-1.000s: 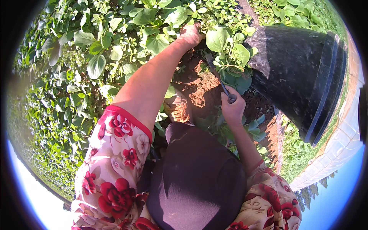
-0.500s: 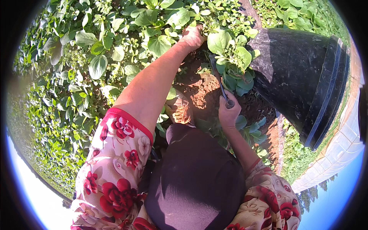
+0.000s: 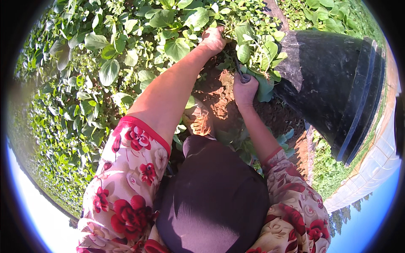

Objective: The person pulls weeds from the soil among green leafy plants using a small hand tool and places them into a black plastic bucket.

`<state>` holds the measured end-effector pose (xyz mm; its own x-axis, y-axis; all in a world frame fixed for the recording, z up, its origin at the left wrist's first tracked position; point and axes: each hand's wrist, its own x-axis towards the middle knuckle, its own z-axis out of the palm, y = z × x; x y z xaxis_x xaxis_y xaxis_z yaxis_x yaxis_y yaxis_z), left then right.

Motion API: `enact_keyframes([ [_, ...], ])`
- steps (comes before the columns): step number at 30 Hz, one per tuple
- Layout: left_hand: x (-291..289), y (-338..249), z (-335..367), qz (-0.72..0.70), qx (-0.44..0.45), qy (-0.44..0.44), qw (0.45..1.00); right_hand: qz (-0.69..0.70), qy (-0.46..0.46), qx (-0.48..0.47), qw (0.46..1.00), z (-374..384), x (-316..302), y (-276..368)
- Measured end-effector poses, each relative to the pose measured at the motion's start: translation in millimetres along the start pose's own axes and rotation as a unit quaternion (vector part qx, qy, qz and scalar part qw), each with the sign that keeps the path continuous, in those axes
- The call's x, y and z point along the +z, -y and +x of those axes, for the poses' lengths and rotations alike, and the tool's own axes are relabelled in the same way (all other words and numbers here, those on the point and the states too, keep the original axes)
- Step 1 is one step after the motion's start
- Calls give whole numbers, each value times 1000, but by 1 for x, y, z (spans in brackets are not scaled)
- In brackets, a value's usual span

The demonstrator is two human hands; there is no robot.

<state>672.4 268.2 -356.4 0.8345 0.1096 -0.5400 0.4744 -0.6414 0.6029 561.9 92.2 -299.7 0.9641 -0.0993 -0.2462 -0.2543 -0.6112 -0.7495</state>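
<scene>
My left hand (image 3: 214,41) reaches far forward into the foliage, fingers curled around the base of a leafy green plant (image 3: 267,54); leaves hide the fingertips. Close by on its right, my right hand (image 3: 245,90) is wrapped round a dark metal hand tool (image 3: 245,78) with a hollow, tube-like handle end. The tool's shaft points forward under the leaves, and its working end is hidden there. Bare reddish soil (image 3: 221,95) lies between my forearms.
A large black plastic bucket (image 3: 325,80) lies tipped on its side at the right. Dense leafy plants (image 3: 107,71) cover the left and far ground. A dark rounded cloth shape (image 3: 215,194) fills the lower middle. A long pale plastic-covered structure (image 3: 371,168) stands at the far right.
My right hand has moved forward with the tool, pushing it deeper under the leaves. The leafy plant beside it has shifted and turned. My left hand has stayed nearly in place.
</scene>
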Motion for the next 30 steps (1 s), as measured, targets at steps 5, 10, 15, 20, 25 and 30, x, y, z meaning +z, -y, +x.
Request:
enact_keyframes([
  [5,-58,-47,-69,-120,-77,-8,990,15,15,1,1000,10,-3,32],
  [10,-52,-38,-89,-114,-43,-57,991,-67,49,-118,990,-8,-26,45],
  [15,-17,8,-55,16,30,-35,999,-119,50,-150,980,-22,-73,48],
  [20,-17,8,-52,72,67,-23,995,-55,84,-84,991,-47,-92,28],
  [25,-14,14,-46,9,100,-33,994,-91,130,-51,986,4,-14,-13],
  [30,-7,22,-43,14,116,-49,992,-102,68,-115,986,5,-7,19],
])
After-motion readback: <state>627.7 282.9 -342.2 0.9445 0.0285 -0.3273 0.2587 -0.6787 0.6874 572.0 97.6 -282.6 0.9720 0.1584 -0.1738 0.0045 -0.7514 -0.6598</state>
